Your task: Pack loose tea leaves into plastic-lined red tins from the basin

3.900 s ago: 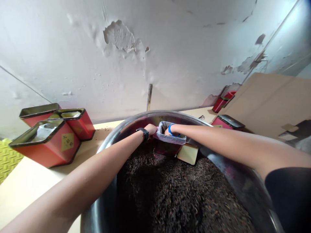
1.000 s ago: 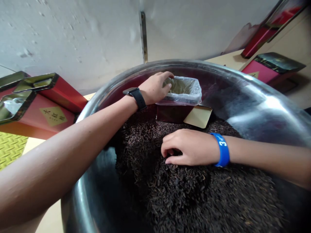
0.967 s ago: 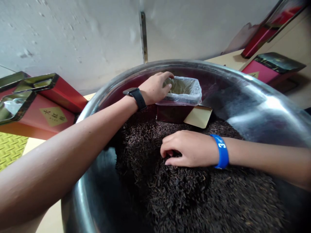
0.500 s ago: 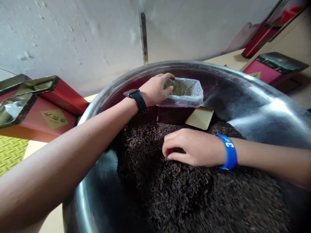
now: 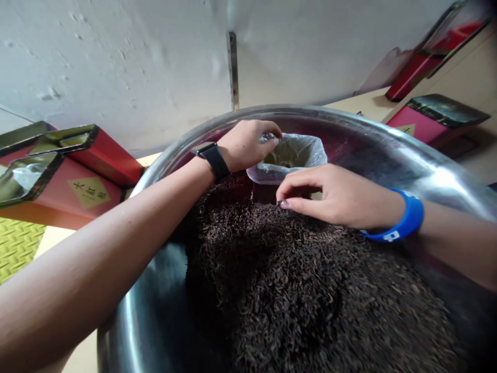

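Tin (image 5: 267, 194): set among the leaves in the far part of the bowl, mouth facing up, the long axis of that mouth running left to right
Liner (image 5: 319, 154): clear, crinkled plastic, folded out over the tin's rim; a dull gold inside shows through
Tin wall: dark red, flat-sided, its near face partly hidden by the right hand
Leaves (image 5: 295, 280): dark brown to black, dry, thin and twisted, heaped
Bowl (image 5: 131, 316): shiny metal, wide and round, with a rolled rim
Left hand (image 5: 245, 145): at the left end of the liner, fingers curved over the edge; cannot tell whether it grips
Right hand (image 5: 341, 199): just nearer than the tin, thumb and fingertips together on a dark bit of leaf
Left tins (image 5: 90, 192): red, open-topped, tilted in view, on the pale worktop (image 5: 52, 237)
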A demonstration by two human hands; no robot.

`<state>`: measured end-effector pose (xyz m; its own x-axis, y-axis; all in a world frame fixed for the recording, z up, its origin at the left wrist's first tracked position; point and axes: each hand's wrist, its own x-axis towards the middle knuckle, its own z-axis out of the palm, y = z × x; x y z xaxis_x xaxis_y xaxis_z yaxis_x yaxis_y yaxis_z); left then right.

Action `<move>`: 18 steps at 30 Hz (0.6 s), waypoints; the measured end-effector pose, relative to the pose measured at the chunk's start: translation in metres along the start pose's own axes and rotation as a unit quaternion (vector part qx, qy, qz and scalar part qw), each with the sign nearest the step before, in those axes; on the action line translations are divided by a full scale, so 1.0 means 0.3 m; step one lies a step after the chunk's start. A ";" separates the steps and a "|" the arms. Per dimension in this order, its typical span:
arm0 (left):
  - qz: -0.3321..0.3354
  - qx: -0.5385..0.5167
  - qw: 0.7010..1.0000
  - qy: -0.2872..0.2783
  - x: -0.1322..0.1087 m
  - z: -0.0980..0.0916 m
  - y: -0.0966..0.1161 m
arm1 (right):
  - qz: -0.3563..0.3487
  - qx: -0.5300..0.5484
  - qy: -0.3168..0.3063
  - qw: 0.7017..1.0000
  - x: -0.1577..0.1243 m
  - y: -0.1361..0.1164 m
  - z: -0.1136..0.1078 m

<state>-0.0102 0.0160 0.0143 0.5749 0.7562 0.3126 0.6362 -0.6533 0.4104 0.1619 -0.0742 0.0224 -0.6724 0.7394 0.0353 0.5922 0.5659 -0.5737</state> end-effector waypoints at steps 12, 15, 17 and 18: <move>0.106 -0.083 0.989 -0.062 0.002 -0.043 0.011 | 0.028 -0.125 0.246 0.961 0.004 0.074 -0.077; 0.124 -0.086 0.986 -0.067 -0.002 -0.042 0.018 | 0.005 -0.152 0.252 0.956 0.014 0.101 -0.062; 0.130 -0.084 0.986 -0.058 -0.004 -0.035 0.018 | 0.005 -0.152 0.246 0.957 0.022 0.116 -0.055; 0.130 -0.084 0.987 -0.052 -0.004 -0.031 0.018 | 0.006 -0.151 0.243 0.958 0.025 0.121 -0.052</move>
<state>-0.0123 0.0119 0.0240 0.7625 0.5501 0.3404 0.3709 -0.8029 0.4668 0.1854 -0.0425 0.0146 -0.4213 0.7875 0.4499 0.7497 0.5815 -0.3159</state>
